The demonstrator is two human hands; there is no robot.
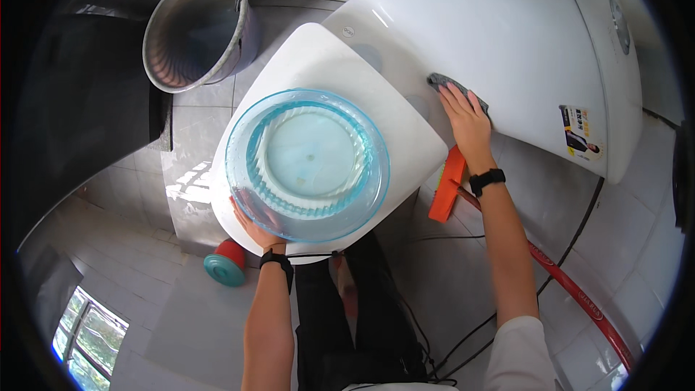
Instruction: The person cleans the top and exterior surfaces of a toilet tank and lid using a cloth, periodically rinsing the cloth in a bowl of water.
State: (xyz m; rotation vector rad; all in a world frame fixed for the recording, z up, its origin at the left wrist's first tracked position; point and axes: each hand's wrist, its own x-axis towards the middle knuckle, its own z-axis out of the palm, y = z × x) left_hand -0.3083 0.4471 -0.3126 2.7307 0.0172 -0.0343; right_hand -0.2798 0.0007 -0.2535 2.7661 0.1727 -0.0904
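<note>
A clear blue plastic basin (311,221) sits on the closed white toilet lid (413,148). My left hand (257,230) holds the basin at its near left side, and part of the hand shows through the clear wall. To the right, my right hand (465,119) presses a dark grey cloth (439,81) against the lower front of the white toilet tank (507,43). Its fingers lie over the cloth, covering much of it. Black bands are on both wrists.
A large grey bucket (246,43) stands at the far left. An orange brush head (447,187) with a red handle (572,289) lies on the right. A red and green plunger (224,268) is near the toilet's left side. Dark cables (463,351) run across the floor.
</note>
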